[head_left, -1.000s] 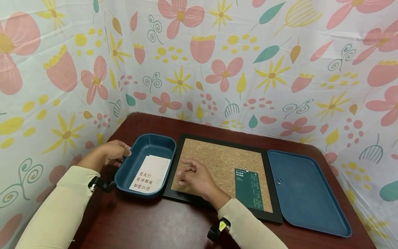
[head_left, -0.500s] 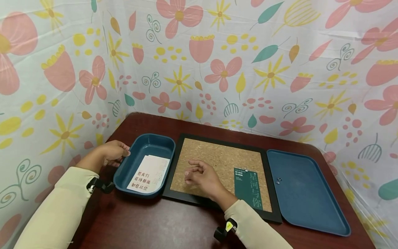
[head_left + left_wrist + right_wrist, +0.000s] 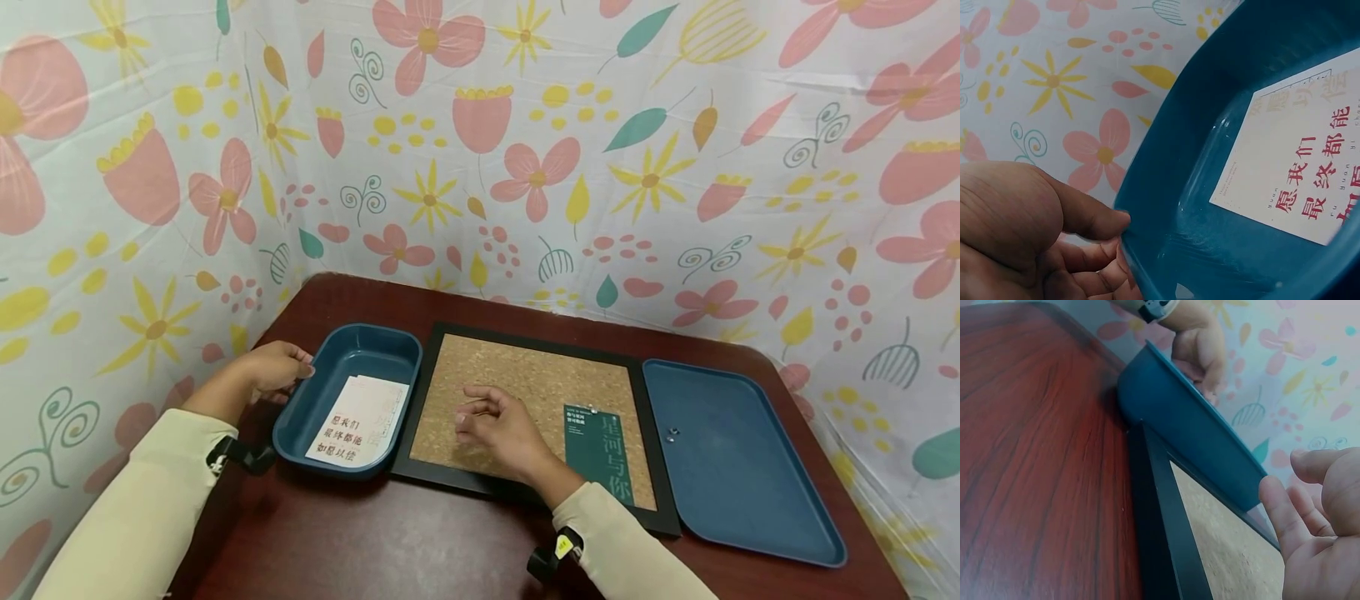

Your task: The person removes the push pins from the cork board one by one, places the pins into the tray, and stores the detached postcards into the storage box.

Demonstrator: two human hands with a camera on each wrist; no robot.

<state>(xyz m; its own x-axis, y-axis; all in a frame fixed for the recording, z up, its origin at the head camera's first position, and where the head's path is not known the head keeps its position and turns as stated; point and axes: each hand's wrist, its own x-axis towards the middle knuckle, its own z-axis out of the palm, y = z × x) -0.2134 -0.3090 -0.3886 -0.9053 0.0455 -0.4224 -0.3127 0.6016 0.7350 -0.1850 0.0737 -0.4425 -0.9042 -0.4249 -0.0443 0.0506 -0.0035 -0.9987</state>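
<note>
My left hand (image 3: 276, 370) pinches the left rim of a deep blue bin (image 3: 375, 360), its thumb over the edge in the left wrist view. Inside the bin lie white cards (image 3: 362, 421) with red Chinese characters. My right hand (image 3: 501, 427) hovers over a black-framed cork board (image 3: 536, 367), its fingers loosely bent and nothing between them. On the board's right part is a dark green card (image 3: 588, 450) with a small clear pin (image 3: 594, 409) at its top edge.
Right of the board lies a shallow blue tray (image 3: 742, 467) with small shiny pieces (image 3: 672, 433) near its left edge. Everything stands on a dark red wooden table (image 3: 360, 533). Floral curtains (image 3: 487, 208) hang behind and to the left.
My right hand has shifted a little to the right over the cork board. The left hand keeps its grip on the bin's rim.
</note>
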